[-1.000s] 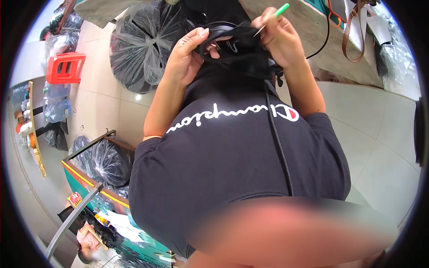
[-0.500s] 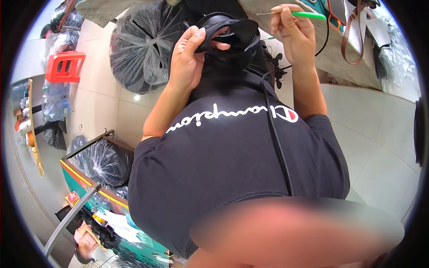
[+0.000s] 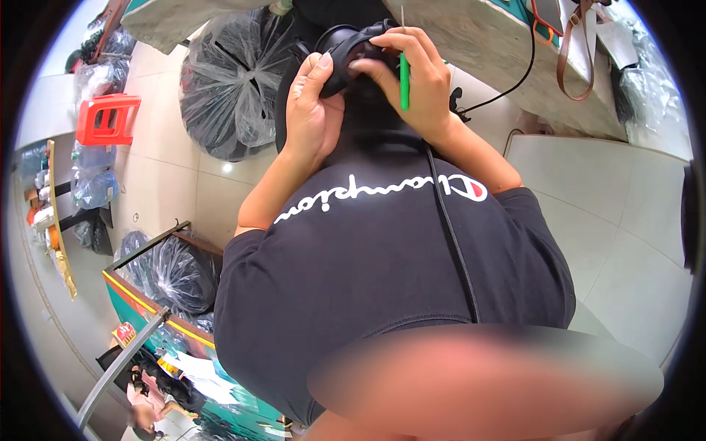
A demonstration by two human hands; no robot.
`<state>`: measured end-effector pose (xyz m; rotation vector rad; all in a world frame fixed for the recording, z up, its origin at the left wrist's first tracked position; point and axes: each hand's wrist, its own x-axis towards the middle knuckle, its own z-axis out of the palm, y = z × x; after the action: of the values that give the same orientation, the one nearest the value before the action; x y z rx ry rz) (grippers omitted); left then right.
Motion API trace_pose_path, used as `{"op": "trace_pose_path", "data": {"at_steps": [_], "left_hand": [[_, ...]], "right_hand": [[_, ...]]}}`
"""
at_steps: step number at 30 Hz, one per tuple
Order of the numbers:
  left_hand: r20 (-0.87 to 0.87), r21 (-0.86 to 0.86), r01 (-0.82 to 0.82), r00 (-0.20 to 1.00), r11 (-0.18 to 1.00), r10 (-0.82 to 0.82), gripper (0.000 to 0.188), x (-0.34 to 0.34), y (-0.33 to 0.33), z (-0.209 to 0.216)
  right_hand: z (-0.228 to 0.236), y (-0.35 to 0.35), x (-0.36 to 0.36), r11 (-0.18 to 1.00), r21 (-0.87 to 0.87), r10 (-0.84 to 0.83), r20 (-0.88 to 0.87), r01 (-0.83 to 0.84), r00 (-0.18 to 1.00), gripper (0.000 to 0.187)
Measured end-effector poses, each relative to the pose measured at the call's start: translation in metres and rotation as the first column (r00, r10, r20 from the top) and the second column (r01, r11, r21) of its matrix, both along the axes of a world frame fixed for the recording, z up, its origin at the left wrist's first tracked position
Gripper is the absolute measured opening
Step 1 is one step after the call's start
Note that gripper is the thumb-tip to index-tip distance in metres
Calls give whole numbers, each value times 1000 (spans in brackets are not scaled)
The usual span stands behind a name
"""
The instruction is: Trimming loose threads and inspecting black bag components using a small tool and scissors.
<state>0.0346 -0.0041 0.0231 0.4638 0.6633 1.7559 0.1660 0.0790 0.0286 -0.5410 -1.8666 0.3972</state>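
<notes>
A black, soft-looking piece with a curved rim point(image 3: 339, 72) is held up in front of my body, near the top of the view. My left hand point(image 3: 312, 99) grips its left side between thumb and fingers. My right hand point(image 3: 423, 84) is closed around a thin metal-shafted tool with a green handle point(image 3: 404, 88), its shaft pointing up and away. The thumb and index finger of that hand also touch the piece's right rim. What kind of piece it is, I cannot tell. Much of it blends into dark material behind it.
Grey worktop point(image 3: 485, 37) lies ahead, with a brown strap point(image 3: 577, 66) over its edge. Plastic-wrapped black bundles point(image 3: 232, 88) and a red stool point(image 3: 108, 120) stand left. Lower left, a person in pink point(image 3: 147, 393) is near a green table point(image 3: 243, 411). A black cable point(image 3: 504, 93) hangs right.
My right hand has moved left and down to the black piece's rim, and the green tool has swung from lying sideways to upright. My left hand keeps its grip.
</notes>
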Motion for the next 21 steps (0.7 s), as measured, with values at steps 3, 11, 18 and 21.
{"op": "trace_pose_path", "data": {"at_steps": [3,11,18,21], "left_hand": [[-17,-32,-4,1000,999,4,16,2,2,0],[101,88,-23,995,996,14,13,-1,7,3],[20,-26,222,975,975,-221,16,-4,1,12],[-347,-106,392,847,914,-403,50,-3,-2,3]], "right_hand": [[-16,20,1,986,153,53,91,-67,994,30],[-5,20,11,702,-600,-1,-540,-384,842,15],[2,16,14,945,-208,180,-311,-252,933,7],[17,7,16,816,-503,189,-229,-283,955,8]]}}
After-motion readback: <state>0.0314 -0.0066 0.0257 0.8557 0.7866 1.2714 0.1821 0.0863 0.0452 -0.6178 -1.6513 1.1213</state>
